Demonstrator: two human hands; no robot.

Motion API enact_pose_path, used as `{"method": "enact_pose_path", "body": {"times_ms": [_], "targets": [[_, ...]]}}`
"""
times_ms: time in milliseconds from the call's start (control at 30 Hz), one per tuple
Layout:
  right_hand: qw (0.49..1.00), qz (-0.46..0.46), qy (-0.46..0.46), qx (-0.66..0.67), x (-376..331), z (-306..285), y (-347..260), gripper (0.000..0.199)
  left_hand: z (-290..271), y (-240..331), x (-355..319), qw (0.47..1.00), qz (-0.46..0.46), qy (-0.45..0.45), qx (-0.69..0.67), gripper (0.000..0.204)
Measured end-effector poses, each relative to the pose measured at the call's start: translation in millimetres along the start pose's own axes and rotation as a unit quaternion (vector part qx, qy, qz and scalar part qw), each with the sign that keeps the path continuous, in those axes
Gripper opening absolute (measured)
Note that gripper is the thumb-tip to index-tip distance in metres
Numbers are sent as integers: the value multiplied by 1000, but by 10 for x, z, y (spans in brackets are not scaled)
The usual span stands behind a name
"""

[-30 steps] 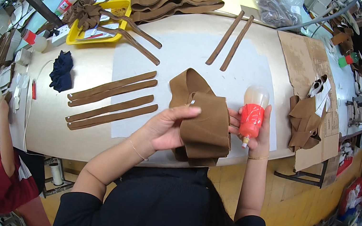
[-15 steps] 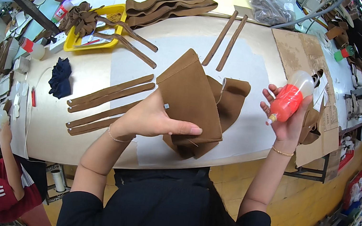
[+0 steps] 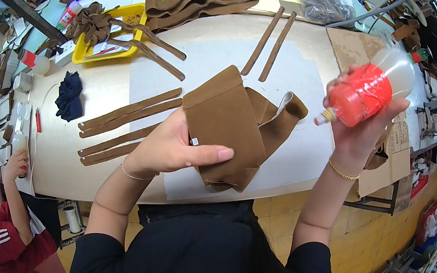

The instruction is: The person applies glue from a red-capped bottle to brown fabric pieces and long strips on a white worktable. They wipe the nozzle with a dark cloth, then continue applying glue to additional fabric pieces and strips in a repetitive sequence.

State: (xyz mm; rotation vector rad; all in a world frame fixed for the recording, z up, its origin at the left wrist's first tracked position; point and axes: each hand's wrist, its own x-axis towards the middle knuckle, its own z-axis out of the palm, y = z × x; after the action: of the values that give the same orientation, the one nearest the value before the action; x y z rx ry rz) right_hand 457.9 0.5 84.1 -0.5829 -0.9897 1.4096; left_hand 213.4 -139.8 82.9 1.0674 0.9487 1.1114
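My left hand point(image 3: 181, 150) grips a folded brown fabric piece point(image 3: 227, 120), its thumb lying across the top face near a small white tag. A flap of the same piece curls up on the right, showing a pale inner side. In my right hand point(image 3: 363, 127) is a squeeze bottle point(image 3: 361, 94) with a red band and a narrow nozzle. It is tilted, nozzle pointing down and left, apart from the fabric. Brown straps point(image 3: 129, 115) lie left of my left hand, and two more strips point(image 3: 270, 46) lie beyond the fabric.
A yellow tray point(image 3: 84, 52) holds brown straps and papers. Behind it are long brown bands point(image 3: 201, 5); a dark blue cloth point(image 3: 69, 95) and a red pen point(image 3: 38, 120) lie left. Cardboard point(image 3: 401, 145) covers the right end. A person in a red top point(image 3: 8, 237) works at lower left.
My right hand has raised the bottle closer to the camera. My left hand has shifted slightly left and turned the fabric, whose right flap now curls up more.
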Motion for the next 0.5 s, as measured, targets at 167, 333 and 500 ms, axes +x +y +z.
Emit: {"method": "enact_pose_path", "body": {"times_ms": [167, 333, 500], "targets": [[988, -112, -36, -98, 68, 475, 56, 96, 33, 95, -26, 999, 9, -40, 25, 56], [960, -158, -104, -205, 147, 546, 101, 96, 51, 110, -62, 999, 2, -34, -1, 64], [958, -169, -127, -195, 198, 617, 177, 95, 49, 112, -77, 1000, 0, -28, -9, 67]]}}
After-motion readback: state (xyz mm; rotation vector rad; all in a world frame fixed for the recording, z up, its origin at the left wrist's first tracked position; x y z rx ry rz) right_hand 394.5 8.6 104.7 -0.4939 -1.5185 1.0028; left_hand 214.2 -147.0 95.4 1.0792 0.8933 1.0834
